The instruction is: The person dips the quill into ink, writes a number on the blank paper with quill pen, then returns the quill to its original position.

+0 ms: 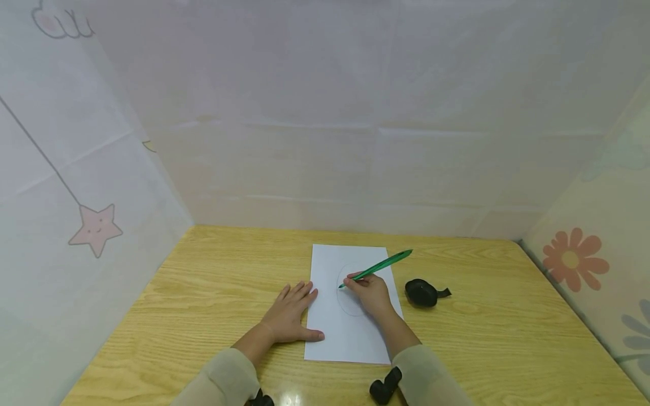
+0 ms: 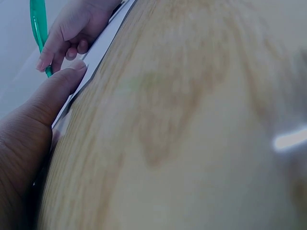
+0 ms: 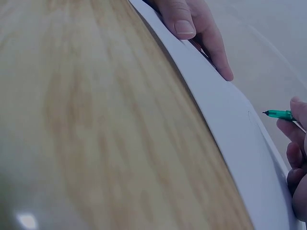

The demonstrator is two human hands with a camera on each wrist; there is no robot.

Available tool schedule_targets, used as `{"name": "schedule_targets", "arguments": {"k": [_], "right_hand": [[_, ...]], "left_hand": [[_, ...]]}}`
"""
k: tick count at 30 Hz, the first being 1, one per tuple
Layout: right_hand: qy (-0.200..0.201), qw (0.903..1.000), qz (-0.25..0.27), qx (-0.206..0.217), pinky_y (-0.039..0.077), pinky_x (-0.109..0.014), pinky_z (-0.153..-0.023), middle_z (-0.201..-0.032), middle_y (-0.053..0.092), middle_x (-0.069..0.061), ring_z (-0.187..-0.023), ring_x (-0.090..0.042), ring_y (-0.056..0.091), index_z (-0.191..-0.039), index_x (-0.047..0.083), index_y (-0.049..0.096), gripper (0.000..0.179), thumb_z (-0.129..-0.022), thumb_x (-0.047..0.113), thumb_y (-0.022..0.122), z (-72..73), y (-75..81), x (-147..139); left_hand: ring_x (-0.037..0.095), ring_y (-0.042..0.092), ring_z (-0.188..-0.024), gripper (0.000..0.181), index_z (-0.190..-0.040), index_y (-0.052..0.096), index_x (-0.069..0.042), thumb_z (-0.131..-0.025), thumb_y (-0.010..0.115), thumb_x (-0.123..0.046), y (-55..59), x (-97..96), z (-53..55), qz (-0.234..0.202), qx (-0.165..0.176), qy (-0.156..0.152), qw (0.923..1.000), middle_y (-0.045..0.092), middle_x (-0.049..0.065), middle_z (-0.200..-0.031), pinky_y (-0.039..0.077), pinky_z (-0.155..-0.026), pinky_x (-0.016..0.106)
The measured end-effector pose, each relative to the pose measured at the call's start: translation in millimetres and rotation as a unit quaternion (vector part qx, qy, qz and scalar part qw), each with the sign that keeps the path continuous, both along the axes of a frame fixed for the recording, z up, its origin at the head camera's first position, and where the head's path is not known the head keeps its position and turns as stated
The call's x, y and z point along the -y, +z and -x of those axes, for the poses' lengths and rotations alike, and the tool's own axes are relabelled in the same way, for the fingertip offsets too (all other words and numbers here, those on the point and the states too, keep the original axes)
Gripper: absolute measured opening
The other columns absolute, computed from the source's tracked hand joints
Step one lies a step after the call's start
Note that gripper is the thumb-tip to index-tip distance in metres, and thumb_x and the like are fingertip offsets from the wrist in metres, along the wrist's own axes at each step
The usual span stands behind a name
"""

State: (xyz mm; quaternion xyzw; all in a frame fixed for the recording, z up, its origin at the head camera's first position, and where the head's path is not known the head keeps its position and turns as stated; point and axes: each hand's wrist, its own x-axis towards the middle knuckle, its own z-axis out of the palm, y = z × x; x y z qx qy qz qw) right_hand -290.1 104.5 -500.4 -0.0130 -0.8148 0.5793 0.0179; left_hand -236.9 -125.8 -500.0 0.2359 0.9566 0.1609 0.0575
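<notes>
A white sheet of paper lies on the wooden table, bearing a thin, faint round outline. My right hand pinches a green pen near its tip, over the left side of that outline. In the right wrist view the pen's dark point shows just above the paper; whether it touches cannot be told. My left hand lies flat with fingers spread, thumb and fingertips on the paper's left edge, the palm on the table. The left wrist view shows its thumb near the paper's edge.
Right of the paper sits a small black rounded object with a short strap or tape end. The wooden table reaches back to a pale cloth backdrop, with printed cloth on both sides. Black devices are strapped at the wrists.
</notes>
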Motion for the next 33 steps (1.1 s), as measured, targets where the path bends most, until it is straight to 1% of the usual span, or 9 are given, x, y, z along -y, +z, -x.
{"name": "schedule_targets", "arguments": {"k": [4, 7, 12, 17, 20, 27, 33], "right_hand": [[-0.002, 1.0000, 0.005, 0.001, 0.058, -0.030, -0.080, -0.100, 0.075, -0.012, -0.096, -0.022, 0.071, -0.100, 0.004, 0.075, 0.024, -0.087, 0.024, 0.076, 0.1, 1.8, -1], [-0.008, 0.9998, 0.017, 0.006, 0.058, -0.027, -0.079, -0.103, 0.075, -0.012, -0.097, -0.020, 0.071, -0.101, 0.004, 0.074, 0.025, -0.087, 0.024, 0.075, -0.8, 4.7, -3], [-0.024, 0.9987, 0.040, 0.020, 0.053, -0.020, -0.069, -0.100, 0.076, -0.008, -0.087, -0.010, 0.068, -0.102, 0.006, 0.074, 0.024, -0.086, 0.024, 0.076, 0.1, 6.9, -12], [-0.031, 0.9979, 0.053, 0.019, 0.050, -0.020, -0.064, -0.097, 0.076, -0.007, -0.080, -0.005, 0.065, -0.104, 0.005, 0.074, 0.024, -0.086, 0.022, 0.076, -0.2, 9.8, -24], [-0.036, 0.9980, 0.049, 0.020, 0.049, -0.020, -0.064, -0.099, 0.076, -0.007, -0.080, -0.004, 0.064, -0.106, 0.005, 0.073, 0.026, -0.087, 0.022, 0.076, -1.2, 12.9, -30], [-0.043, 0.9983, 0.033, 0.021, 0.051, -0.020, -0.067, -0.107, 0.075, -0.012, -0.083, -0.001, 0.066, -0.108, 0.003, 0.072, 0.029, -0.088, 0.023, 0.074, -6.4, 19.6, -44], [-0.054, 0.9977, 0.033, 0.024, 0.051, -0.019, -0.069, -0.112, 0.074, -0.011, -0.086, 0.001, 0.065, -0.111, 0.004, 0.072, 0.030, -0.089, 0.025, 0.073, -8.9, 22.3, -52]], "left_hand": [[0.029, 0.015, -0.153, 0.104, -0.154, 0.031, -0.011, -0.078, 0.063, -0.073, 0.4, -0.2, -0.5, 0.000, -0.005, -0.003, 1.0000, 0.021, 0.008, -0.164, 0.008, -0.124, 0.053], [0.030, 0.016, -0.153, 0.104, -0.154, 0.032, -0.010, -0.077, 0.064, -0.072, 1.3, -0.6, -1.3, -0.004, -0.008, -0.004, 1.0000, 0.022, 0.009, -0.164, 0.009, -0.124, 0.054], [0.031, 0.016, -0.153, 0.105, -0.154, 0.032, -0.009, -0.077, 0.064, -0.072, 3.1, -1.0, -1.8, -0.011, -0.004, -0.004, 0.9999, 0.022, 0.010, -0.164, 0.009, -0.124, 0.054], [0.030, 0.015, -0.153, 0.105, -0.154, 0.031, -0.009, -0.077, 0.064, -0.072, 3.1, -0.2, -2.0, -0.012, 0.003, -0.003, 0.9999, 0.021, 0.010, -0.164, 0.008, -0.124, 0.054], [0.030, 0.015, -0.153, 0.105, -0.154, 0.031, -0.009, -0.076, 0.065, -0.072, 2.4, 0.5, -1.6, -0.014, 0.001, -0.004, 0.9999, 0.022, 0.010, -0.164, 0.008, -0.124, 0.054], [0.028, 0.012, -0.154, 0.105, -0.155, 0.029, -0.011, -0.077, 0.064, -0.072, -1.3, 1.1, 0.0, -0.011, 0.006, -0.006, 0.9999, 0.018, 0.008, -0.165, 0.004, -0.124, 0.052], [0.031, 0.016, -0.153, 0.104, -0.154, 0.031, -0.009, -0.077, 0.065, -0.071, 1.5, 1.2, -1.4, -0.013, -0.003, -0.011, 0.9998, 0.022, 0.010, -0.164, 0.008, -0.123, 0.055]]}}
